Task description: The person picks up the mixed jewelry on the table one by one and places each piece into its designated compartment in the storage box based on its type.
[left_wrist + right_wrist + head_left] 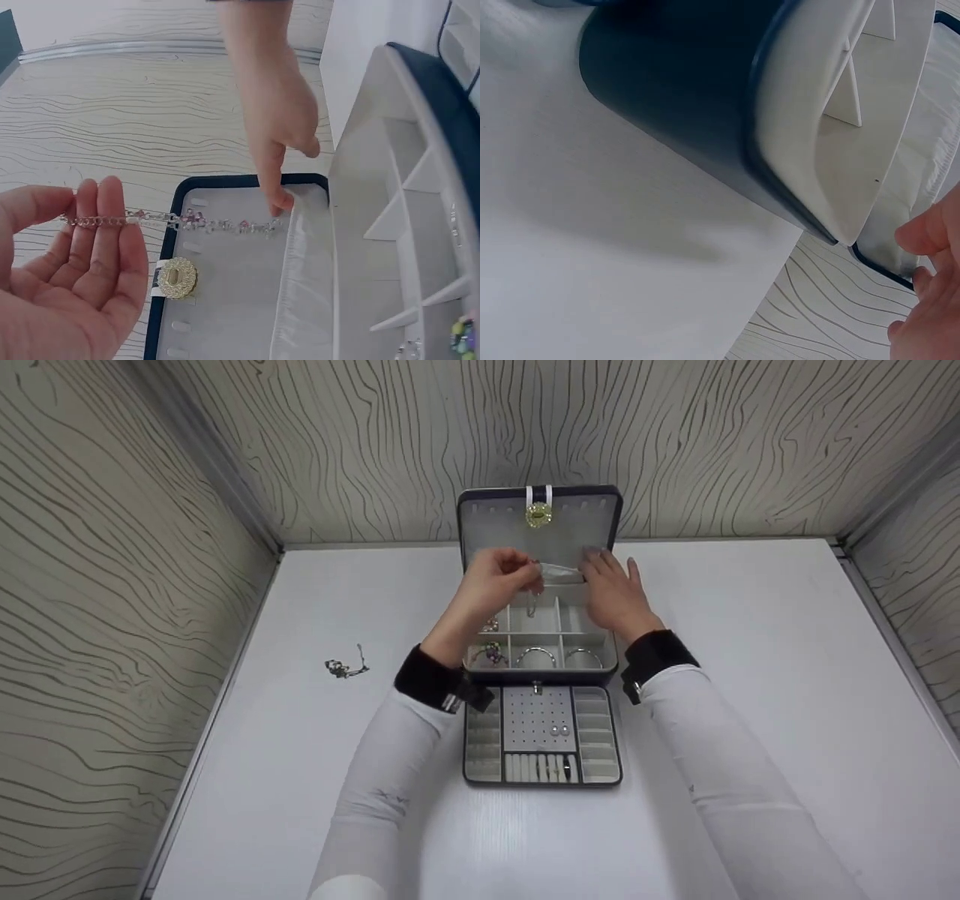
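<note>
In the left wrist view, a silver jewellery chain with small pink and clear stones hangs from my left hand, which pinches one end between thumb and fingers. Whether it is a necklace or a bracelet, I cannot tell. Behind it stands the raised lid of a dark blue jewellery box. My right hand is at the lid's right side, its fingertips touching the upper edge of the pale fabric pocket inside the lid. The pocket's edge stands slightly away from the lid lining.
Bracelets and a colourful beaded piece lie in the box's compartments. A tray in front bears pearl earrings and several rings. A tangled dark chain lies left on the white table. A patterned wall rises behind.
</note>
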Tool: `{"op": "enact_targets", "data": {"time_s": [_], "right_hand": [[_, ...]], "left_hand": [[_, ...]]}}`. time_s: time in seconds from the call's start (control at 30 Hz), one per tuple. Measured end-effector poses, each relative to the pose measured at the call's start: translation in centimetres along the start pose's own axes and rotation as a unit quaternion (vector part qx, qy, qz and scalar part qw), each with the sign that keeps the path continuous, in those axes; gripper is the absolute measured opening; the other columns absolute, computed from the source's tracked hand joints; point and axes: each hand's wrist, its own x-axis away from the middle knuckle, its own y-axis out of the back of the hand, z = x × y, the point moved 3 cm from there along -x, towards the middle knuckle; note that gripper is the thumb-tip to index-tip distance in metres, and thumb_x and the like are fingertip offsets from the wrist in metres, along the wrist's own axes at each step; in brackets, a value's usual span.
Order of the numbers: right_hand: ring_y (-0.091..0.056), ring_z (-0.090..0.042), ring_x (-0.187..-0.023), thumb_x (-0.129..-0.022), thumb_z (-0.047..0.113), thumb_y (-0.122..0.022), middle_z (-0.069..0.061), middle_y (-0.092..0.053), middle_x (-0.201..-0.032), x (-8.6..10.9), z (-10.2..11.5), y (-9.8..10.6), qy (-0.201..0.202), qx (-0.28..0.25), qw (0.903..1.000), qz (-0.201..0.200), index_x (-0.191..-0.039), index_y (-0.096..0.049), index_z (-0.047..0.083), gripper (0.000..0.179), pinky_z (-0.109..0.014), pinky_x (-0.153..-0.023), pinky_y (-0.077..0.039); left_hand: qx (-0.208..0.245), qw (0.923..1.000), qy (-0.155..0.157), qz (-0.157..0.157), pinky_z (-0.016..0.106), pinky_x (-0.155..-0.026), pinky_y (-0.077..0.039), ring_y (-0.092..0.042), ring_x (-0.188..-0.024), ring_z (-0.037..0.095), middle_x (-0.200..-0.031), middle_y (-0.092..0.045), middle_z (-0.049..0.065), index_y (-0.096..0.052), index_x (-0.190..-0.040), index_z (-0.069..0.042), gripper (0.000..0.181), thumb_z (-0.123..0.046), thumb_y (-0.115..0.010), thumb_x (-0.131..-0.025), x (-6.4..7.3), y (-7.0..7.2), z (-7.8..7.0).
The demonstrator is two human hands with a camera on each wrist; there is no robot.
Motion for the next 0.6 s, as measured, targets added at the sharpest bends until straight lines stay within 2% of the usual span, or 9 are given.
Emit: {"op": "enact_targets", "data": {"time_s": [0.17, 0.3, 0.43, 0.6], "right_hand": [[-0.013, -0.035, -0.146, -0.091, -0.002, -0.049, -0.014, -0.022, -0.16, 0.1, 0.0, 0.0, -0.001, 0.002, 0.9999, -0.011, -0.143, -0.043, 0.001, 0.053, -0.062, -0.114, -0.004], [-0.014, -0.034, -0.146, -0.091, -0.003, -0.049, -0.013, -0.023, -0.159, 0.2, 0.0, 0.1, -0.004, 0.002, 0.9999, -0.016, -0.143, -0.044, 0.001, 0.053, -0.062, -0.113, -0.004], [-0.013, -0.033, -0.147, -0.091, -0.004, -0.049, -0.012, -0.023, -0.16, 0.2, 0.0, -0.1, -0.012, 0.006, 0.9999, -0.008, -0.144, -0.043, 0.002, 0.054, -0.062, -0.113, -0.004], [-0.015, -0.031, -0.146, -0.091, -0.002, -0.05, -0.011, -0.025, -0.159, 0.1, 0.2, -0.3, -0.016, 0.013, 0.9997, -0.01, -0.143, -0.044, 0.003, 0.053, -0.062, -0.113, -0.005]], "left_hand": [[-0.018, 0.9997, -0.009, -0.014, 0.032, -0.085, -0.053, -0.067, -0.084, 0.022, -0.089, -0.07, 0.014, -0.066, -0.104, 0.009, 0.016, -0.002, -0.06, -0.095, -2.8, -0.5, -0.7], [-0.028, 0.9993, -0.015, -0.02, 0.03, -0.083, -0.053, -0.068, -0.085, 0.022, -0.091, -0.07, 0.014, -0.067, -0.101, 0.008, 0.014, -0.003, -0.06, -0.095, -4.5, -1.3, -0.9], [-0.065, 0.9972, -0.017, -0.033, 0.025, -0.079, -0.052, -0.067, -0.086, 0.019, -0.092, -0.07, 0.011, -0.067, -0.105, 0.005, 0.015, -0.006, -0.06, -0.095, -5.8, -2.2, -0.9], [-0.107, 0.9918, -0.021, -0.066, 0.021, -0.074, -0.051, -0.066, -0.085, 0.016, -0.093, -0.069, 0.009, -0.068, -0.106, 0.003, 0.016, -0.007, -0.063, -0.094, -7.1, -2.9, -0.9]]}}
